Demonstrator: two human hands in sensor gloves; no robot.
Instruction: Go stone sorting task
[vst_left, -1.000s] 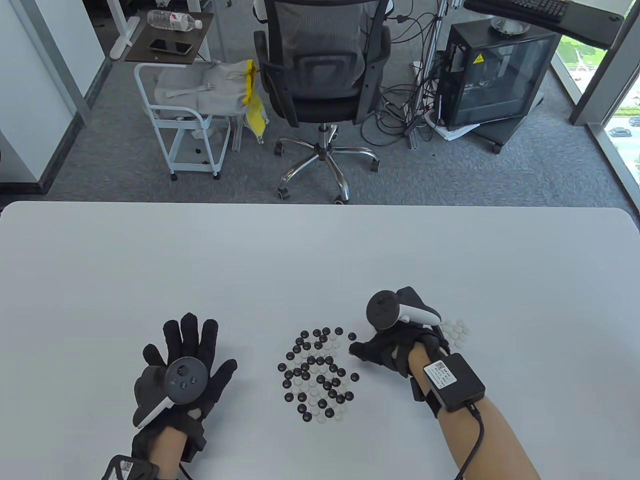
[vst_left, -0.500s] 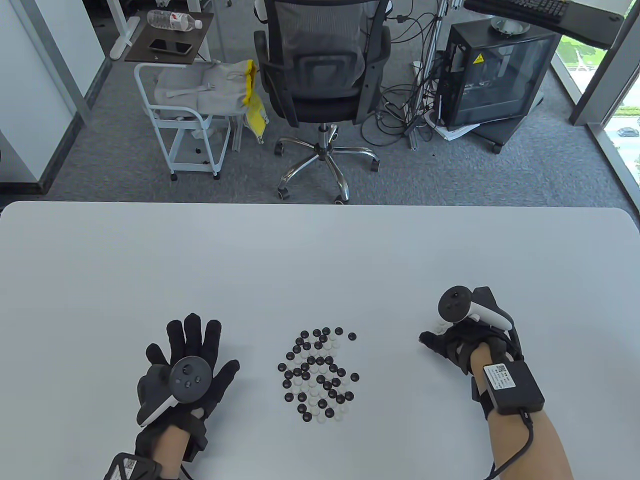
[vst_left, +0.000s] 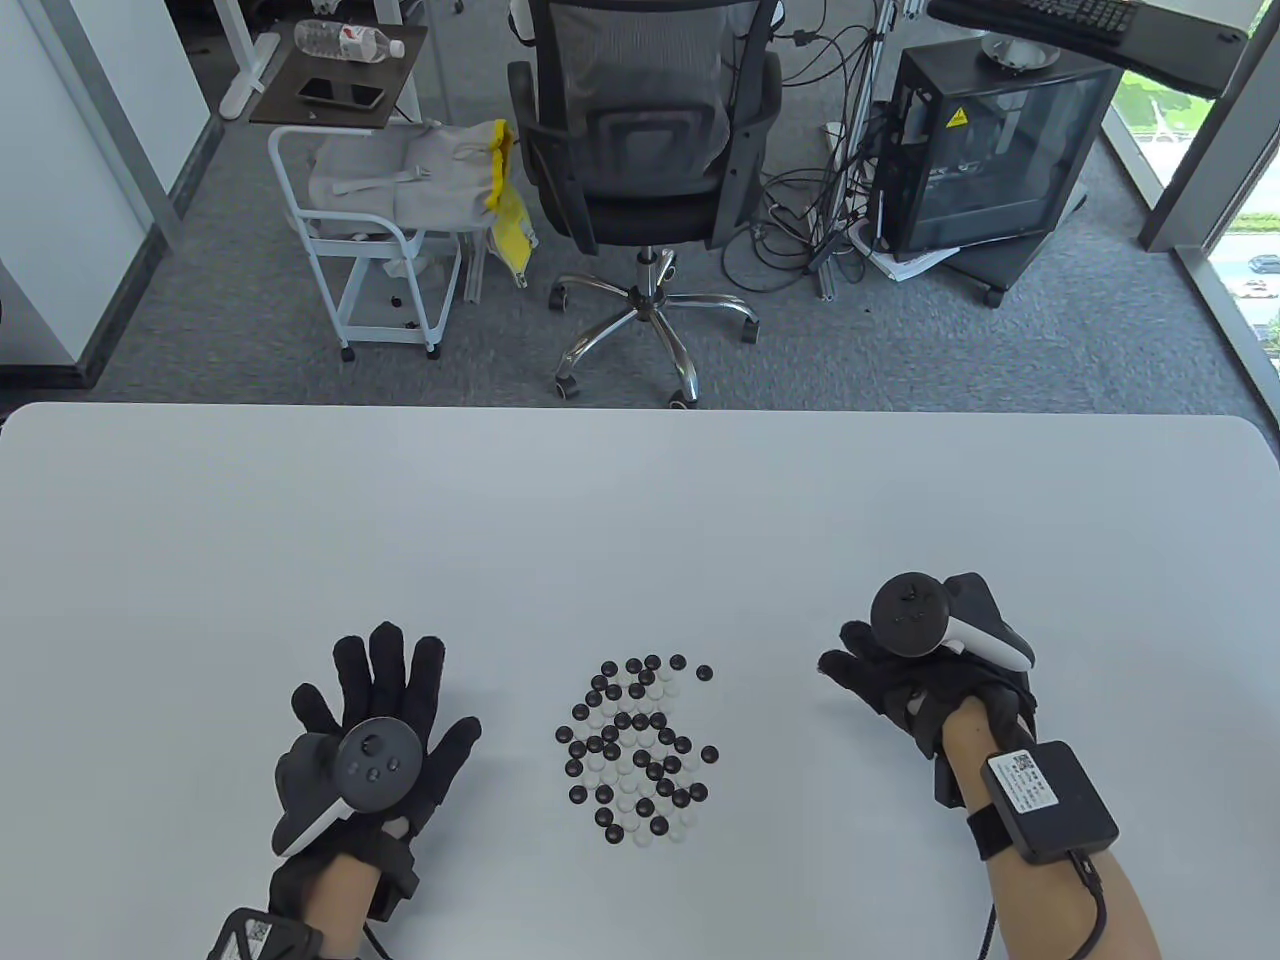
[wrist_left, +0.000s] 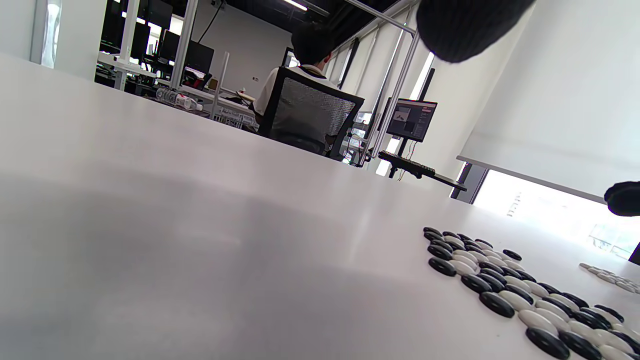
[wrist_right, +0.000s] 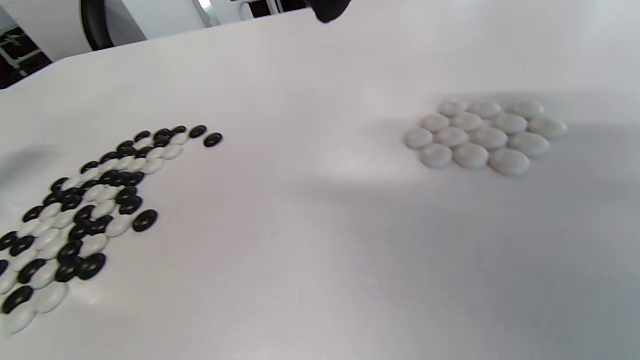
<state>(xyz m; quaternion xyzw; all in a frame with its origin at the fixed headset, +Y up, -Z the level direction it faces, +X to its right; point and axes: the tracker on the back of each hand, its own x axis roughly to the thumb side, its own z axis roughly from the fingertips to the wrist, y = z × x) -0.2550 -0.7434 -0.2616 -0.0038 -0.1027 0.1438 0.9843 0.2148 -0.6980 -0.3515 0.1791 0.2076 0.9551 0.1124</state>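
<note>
Right hand (vst_left: 915, 680), fingers spread and empty, hovers over my sorted white stones (wrist_right: 482, 135); the mixed pile (vst_left: 635, 750) lies to its left on the tabletop (vst_left: 640, 520), between it and my flat, open left hand (vst_left: 370, 730).

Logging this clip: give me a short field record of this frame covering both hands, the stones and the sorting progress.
left hand: flat on the table, fingers spread, holding nothing
right hand: over the white pile, fingers loose, no stone visibly held
mixed pile: black and white stones together, between the hands
white pile: white stones only, tight cluster, hidden under the right hand in the table view
progress: partly sorted; no separate black pile visible
</note>
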